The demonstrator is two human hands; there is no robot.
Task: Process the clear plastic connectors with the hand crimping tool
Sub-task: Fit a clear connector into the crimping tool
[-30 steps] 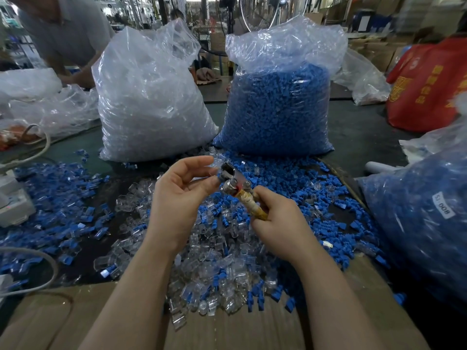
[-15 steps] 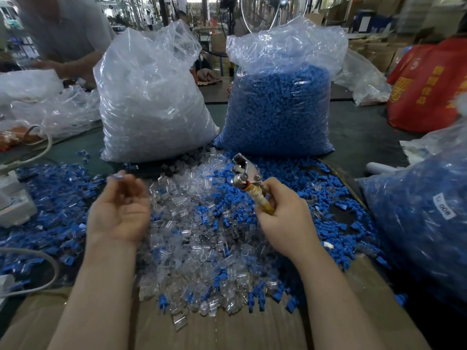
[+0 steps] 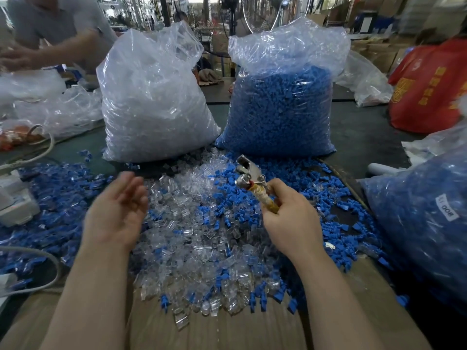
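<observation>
A white label [image 3: 447,207] on the bag of blue parts [image 3: 427,223] at the right reads "800", seen upside down. Yellow characters on the red bag [image 3: 429,89] are illegible.

Two big plastic bags stood at the back of the worktop [image 3: 358,137]: a bag of blue caps [image 3: 278,109] on the right, a clear bag [image 3: 151,102] just left of it. Loose blue caps [image 3: 58,198] lay scattered. Red bag [image 3: 429,89] far right; grey cable [image 3: 38,253] at left; another person [image 3: 58,24] in a grey shirt at back left.
</observation>
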